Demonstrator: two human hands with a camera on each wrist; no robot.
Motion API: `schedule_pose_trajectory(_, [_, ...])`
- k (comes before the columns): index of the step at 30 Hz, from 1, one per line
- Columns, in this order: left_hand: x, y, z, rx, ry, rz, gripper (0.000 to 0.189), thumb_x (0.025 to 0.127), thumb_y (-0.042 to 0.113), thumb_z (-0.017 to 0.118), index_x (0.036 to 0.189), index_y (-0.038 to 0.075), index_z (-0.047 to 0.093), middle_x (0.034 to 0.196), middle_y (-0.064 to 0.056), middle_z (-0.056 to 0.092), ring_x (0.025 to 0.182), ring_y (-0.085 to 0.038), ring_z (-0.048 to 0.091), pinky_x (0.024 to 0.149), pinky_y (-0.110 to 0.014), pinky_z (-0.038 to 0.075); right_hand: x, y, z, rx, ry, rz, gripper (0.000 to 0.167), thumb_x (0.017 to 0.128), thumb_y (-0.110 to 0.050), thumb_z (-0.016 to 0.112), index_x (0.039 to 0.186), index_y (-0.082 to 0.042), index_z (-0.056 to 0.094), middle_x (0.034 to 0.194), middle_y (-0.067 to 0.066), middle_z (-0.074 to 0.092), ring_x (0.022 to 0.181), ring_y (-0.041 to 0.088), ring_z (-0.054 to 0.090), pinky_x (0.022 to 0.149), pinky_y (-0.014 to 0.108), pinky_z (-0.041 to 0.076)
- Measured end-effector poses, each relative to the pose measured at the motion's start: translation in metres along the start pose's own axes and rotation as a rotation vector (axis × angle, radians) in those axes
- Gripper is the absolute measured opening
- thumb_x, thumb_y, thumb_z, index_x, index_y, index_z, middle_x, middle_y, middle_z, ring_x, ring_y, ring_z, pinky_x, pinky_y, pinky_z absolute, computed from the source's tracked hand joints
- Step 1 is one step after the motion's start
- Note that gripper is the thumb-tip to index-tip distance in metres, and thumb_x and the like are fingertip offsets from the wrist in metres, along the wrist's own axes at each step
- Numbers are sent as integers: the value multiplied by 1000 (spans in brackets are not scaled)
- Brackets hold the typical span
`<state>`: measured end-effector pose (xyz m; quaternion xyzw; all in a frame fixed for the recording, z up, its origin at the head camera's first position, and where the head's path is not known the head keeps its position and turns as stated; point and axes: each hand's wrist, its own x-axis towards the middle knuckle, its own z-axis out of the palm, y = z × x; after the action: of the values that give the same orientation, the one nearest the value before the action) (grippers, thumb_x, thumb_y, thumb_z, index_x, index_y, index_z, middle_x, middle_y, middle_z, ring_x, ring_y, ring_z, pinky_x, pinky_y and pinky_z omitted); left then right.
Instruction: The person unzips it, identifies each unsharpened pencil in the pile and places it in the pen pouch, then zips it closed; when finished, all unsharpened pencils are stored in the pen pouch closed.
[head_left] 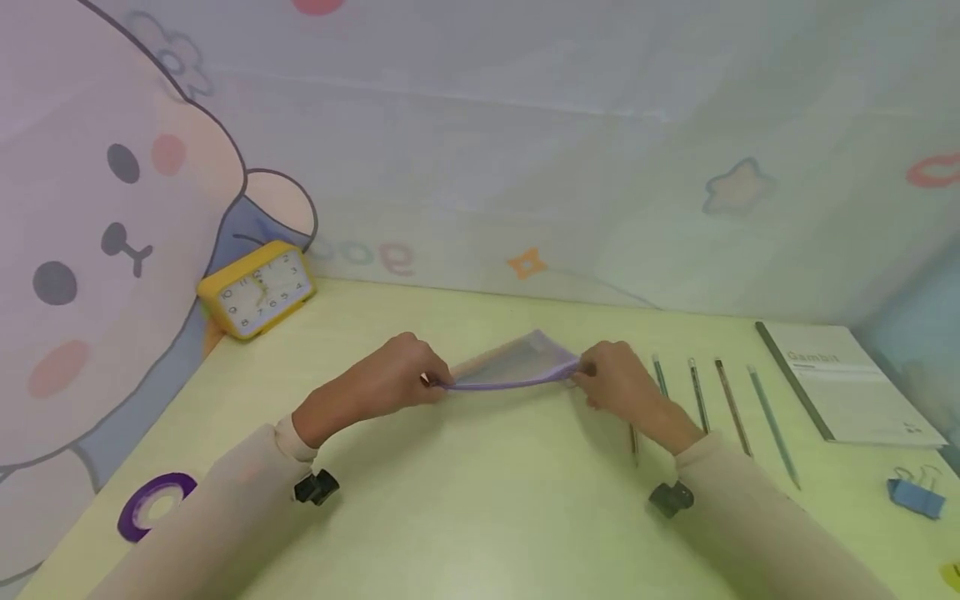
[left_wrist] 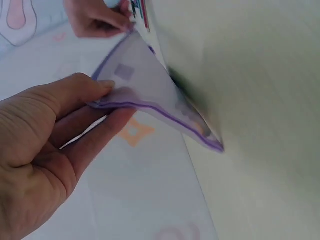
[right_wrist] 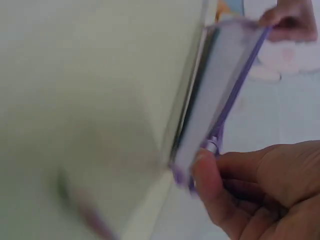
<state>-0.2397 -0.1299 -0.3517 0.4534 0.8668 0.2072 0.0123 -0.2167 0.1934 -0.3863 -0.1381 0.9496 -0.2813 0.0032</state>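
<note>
Both hands hold up a translucent zip pouch with purple edging over the table. My left hand pinches its left end; in the left wrist view the thumb lies on top and fingers beneath the purple edge. My right hand pinches the other end, beside a small pale zipper pull in the right wrist view. The pouch slants between the hands there, a dark strip along its lower side. Just right of my right hand lie several pencils, one partly hidden beneath the hand.
A grey-white notebook lies at the right, with a blue binder clip in front of it. At the left are a yellow alarm clock and a purple tape roll. A printed cloth hangs behind the table.
</note>
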Motion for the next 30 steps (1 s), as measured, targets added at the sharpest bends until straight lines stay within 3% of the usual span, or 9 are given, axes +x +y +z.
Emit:
schedule_pose_trajectory(5, [-2, -13, -5, -108, -4, -54, 15, 88, 1, 70, 98, 4, 81, 96, -10, 80, 85, -16, 77, 72, -20, 60, -9, 18, -28, -92, -11, 98, 22, 97, -8, 61, 91, 7, 75, 69, 12, 71, 54, 16, 65, 50, 25, 47])
schedule_pose_trajectory(7, [0, -16, -3, -131, -12, -61, 15, 88, 1, 69, 97, 4, 81, 95, -10, 80, 86, -16, 77, 73, -19, 59, -13, 17, -34, -117, -6, 97, 23, 97, -10, 61, 84, 4, 74, 64, 8, 67, 51, 14, 58, 48, 24, 42])
schedule_pose_trajectory(10, [4, -18, -2, -92, -18, -59, 15, 86, 0, 69, 93, 4, 82, 91, -8, 80, 79, -11, 74, 70, -18, 58, -19, 11, -35, -141, -10, 103, 24, 95, -12, 62, 76, -1, 72, 58, 1, 58, 49, 10, 45, 46, 24, 35])
schedule_pose_trajectory(14, [8, -23, 1, 8, -14, -65, 12, 84, -1, 73, 89, 5, 82, 86, -4, 79, 71, -7, 67, 66, -22, 54, -22, 3, -26, -33, -119, 125, 23, 94, -13, 64, 75, -2, 70, 61, 3, 60, 48, 10, 47, 48, 25, 42])
schedule_pose_trajectory(18, [7, -30, 9, 41, -44, -94, 12, 81, 0, 79, 91, 6, 81, 89, -4, 79, 78, -10, 69, 73, -26, 57, -18, -2, -9, 50, -203, 106, 25, 93, -9, 63, 69, -3, 66, 63, 6, 64, 48, 11, 53, 49, 24, 49])
schedule_pose_trajectory(26, [7, -37, 29, 93, -78, -116, 23, 74, 11, 88, 96, 7, 81, 92, -1, 78, 79, -11, 65, 75, -26, 55, -14, -9, 16, 26, -168, 108, 35, 91, -9, 66, 56, -7, 60, 45, -4, 50, 40, 10, 48, 42, 20, 42])
schedule_pose_trajectory(30, [4, -35, 31, 153, -68, -82, 25, 73, 13, 89, 96, 5, 81, 92, -3, 79, 78, -12, 66, 77, -28, 55, -15, -10, 19, 26, -174, 108, 41, 92, -15, 69, 53, -8, 58, 42, -6, 46, 38, 7, 42, 41, 19, 36])
